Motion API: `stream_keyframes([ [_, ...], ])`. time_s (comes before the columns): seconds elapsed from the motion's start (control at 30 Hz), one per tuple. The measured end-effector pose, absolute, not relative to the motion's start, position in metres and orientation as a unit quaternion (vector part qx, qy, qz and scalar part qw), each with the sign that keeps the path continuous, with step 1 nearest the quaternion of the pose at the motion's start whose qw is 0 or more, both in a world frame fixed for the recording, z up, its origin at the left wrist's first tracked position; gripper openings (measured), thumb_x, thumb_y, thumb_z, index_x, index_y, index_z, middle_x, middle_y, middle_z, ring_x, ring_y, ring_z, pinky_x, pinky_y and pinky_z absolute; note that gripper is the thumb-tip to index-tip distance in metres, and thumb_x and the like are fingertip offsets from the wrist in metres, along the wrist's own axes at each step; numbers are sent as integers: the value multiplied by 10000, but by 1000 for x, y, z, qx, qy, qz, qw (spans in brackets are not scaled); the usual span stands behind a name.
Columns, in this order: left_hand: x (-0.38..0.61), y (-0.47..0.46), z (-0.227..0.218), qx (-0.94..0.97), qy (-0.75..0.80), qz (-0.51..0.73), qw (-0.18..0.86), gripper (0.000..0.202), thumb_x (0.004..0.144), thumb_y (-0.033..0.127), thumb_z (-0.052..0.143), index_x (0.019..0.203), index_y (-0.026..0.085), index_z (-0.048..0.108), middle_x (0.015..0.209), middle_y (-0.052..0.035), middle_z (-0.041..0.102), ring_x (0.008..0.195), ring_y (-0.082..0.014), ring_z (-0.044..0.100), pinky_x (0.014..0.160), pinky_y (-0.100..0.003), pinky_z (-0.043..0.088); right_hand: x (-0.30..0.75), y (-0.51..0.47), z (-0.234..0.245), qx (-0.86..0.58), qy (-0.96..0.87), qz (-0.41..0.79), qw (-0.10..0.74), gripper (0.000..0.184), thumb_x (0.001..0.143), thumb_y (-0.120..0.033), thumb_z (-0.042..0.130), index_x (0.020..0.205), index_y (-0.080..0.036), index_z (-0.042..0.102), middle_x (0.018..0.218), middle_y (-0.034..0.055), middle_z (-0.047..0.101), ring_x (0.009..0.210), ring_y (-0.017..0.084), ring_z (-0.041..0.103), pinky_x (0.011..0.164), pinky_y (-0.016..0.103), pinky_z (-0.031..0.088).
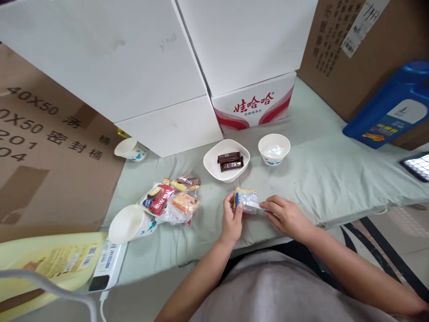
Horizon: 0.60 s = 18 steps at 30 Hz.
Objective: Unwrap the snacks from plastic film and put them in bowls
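My left hand (232, 219) is closed around the left edge of a small clear snack packet (247, 197) with yellow and blue on one side. A slim white strip-like object (253, 205) lies across the packet, pinched at its right end by my right hand (284, 216); its exact kind cannot be made out. Just beyond my hands stands a white bowl (211, 162) holding brown-wrapped snack bars (231, 162). Right of it is a white paper bowl (274, 151) with shiny clear wrapping or liquid inside, which I cannot tell apart.
Several wrapped snacks (174, 201) are heaped left of my hands. Two paper cups (129, 226) lie tipped over farther left, near a power bank (109, 264) and a yellow bottle (50, 264). White boxes (254, 105) stand behind; a blue bottle (390, 109) and phone (418, 165) are at right.
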<state>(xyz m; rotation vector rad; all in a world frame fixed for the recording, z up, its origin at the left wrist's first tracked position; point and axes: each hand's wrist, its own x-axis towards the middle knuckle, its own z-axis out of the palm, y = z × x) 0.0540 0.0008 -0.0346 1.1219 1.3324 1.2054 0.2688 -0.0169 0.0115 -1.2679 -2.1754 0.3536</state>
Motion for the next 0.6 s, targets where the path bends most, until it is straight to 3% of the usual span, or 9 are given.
stream_keyframes([
  [0.2,41,-2,-25,578,578,435,379,441,928,409,537,1313,210,454,1221,-131,570,816,-153,621,608,-256,535,283,-10,8,-488,-830,127,238,247,950,-210,454,1107,-201,644,1005,78,661,829,179,654,701,305,536],
  [0.27,34,-2,-18,648,569,422,279,395,938,360,524,1294,198,472,1237,-143,548,840,-158,607,678,-285,540,311,-9,3,-530,-815,100,211,245,943,-223,463,1081,-201,664,1002,77,668,815,188,655,687,312,526],
  [0.37,28,-1,-10,751,511,393,143,411,924,315,550,1310,194,473,1249,-153,542,1062,-235,567,849,-372,524,347,-8,-5,-587,-787,31,188,241,928,-244,481,1029,-191,693,945,89,687,834,228,639,736,363,513],
  [0.47,32,3,-7,800,492,336,67,542,867,369,644,1348,192,470,1157,-142,588,1047,-266,560,879,-419,503,353,-7,-9,-619,-756,-23,213,225,914,-263,508,964,-185,713,937,112,689,903,273,606,827,443,490],
  [0.6,41,7,-8,798,521,298,60,361,841,365,686,1164,211,635,900,-76,602,865,-233,561,786,-387,504,316,-6,-4,-569,-771,30,285,188,919,-259,529,990,-187,688,998,114,668,965,264,582,865,449,497],
])
